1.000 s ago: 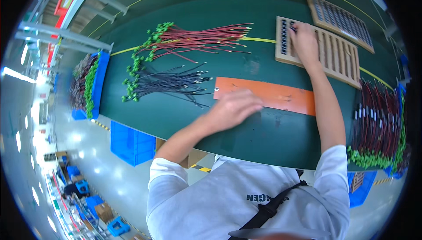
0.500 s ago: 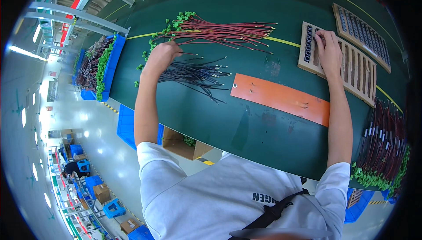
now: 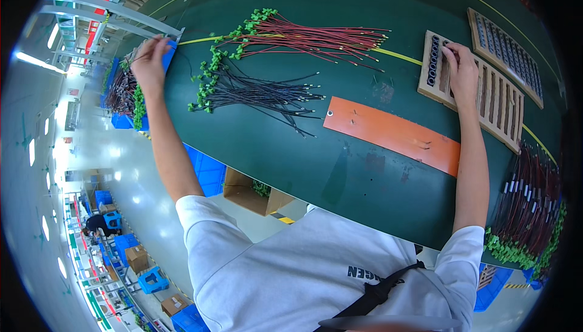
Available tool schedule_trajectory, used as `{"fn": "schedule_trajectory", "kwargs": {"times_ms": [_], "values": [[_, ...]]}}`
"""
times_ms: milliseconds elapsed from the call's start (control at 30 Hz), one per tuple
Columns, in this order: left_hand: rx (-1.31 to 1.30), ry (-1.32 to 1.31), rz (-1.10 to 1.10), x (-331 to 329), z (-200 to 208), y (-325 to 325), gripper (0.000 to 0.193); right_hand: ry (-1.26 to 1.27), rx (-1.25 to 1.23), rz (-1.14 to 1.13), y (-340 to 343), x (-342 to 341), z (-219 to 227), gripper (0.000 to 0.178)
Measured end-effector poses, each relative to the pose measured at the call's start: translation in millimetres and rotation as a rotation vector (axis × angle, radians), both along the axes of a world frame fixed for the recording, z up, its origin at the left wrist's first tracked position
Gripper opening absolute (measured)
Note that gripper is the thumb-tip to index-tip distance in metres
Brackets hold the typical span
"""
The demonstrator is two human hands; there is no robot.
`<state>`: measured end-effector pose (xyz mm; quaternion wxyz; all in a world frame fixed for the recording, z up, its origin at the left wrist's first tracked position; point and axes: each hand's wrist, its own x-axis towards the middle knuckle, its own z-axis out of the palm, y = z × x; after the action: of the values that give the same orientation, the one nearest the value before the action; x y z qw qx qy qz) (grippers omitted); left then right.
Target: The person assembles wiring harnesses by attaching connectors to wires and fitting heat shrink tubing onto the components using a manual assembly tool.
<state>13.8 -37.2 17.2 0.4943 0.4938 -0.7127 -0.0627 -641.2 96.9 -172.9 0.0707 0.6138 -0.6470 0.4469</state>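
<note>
My left hand [image 3: 150, 65] is raised at the far left over the blue bin [image 3: 169, 56] of wires. Its fingers are pinched together, and a thin dark wire [image 3: 186, 60] trails from beside them over the table. At the right, my right hand [image 3: 463, 68] rests on a slotted wooden rack [image 3: 499, 102], thumb and fingers closed at the slot beside a row of black ring-shaped parts [image 3: 433, 61]. Whatever those fingertips hold is hidden. Red wires [image 3: 322, 37] with green connectors lie fanned out between my hands, with black wires [image 3: 261, 92] nearer to me.
An orange strip [image 3: 392, 136] lies on the green table. Behind the wooden rack is a second rack [image 3: 507, 55] filled with small parts. More dark red wires [image 3: 528, 192] hang at the right edge. A cardboard box [image 3: 249, 193] stands below the near edge.
My left hand has swung left from above the black wires to the blue bin. The right hand stays at the wooden rack. The view has shifted slightly.
</note>
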Motion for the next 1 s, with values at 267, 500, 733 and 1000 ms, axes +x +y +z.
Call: {"fn": "schedule_trajectory", "kwargs": {"times_ms": [267, 500, 733, 1000], "values": [[-0.158, -0.019, -0.250, -130, 15, 54, 0.019, -0.196, 0.018, -0.010, 17, 5, 11, 0.021], [0.469, -0.226, -0.804, -298, -57, 149, 0.031, -0.680, 0.358, 0.481, 108, 81, 49, 0.026], [0.514, -0.219, -1.130, -366, -113, 190, 0.028, -0.965, 0.149, 0.509, 194, 91, 39, 0.038], [0.893, -0.415, -1.084, -385, -110, 205, 0.031, -0.813, 0.260, 0.475, 199, 86, 32, 0.039]]}}
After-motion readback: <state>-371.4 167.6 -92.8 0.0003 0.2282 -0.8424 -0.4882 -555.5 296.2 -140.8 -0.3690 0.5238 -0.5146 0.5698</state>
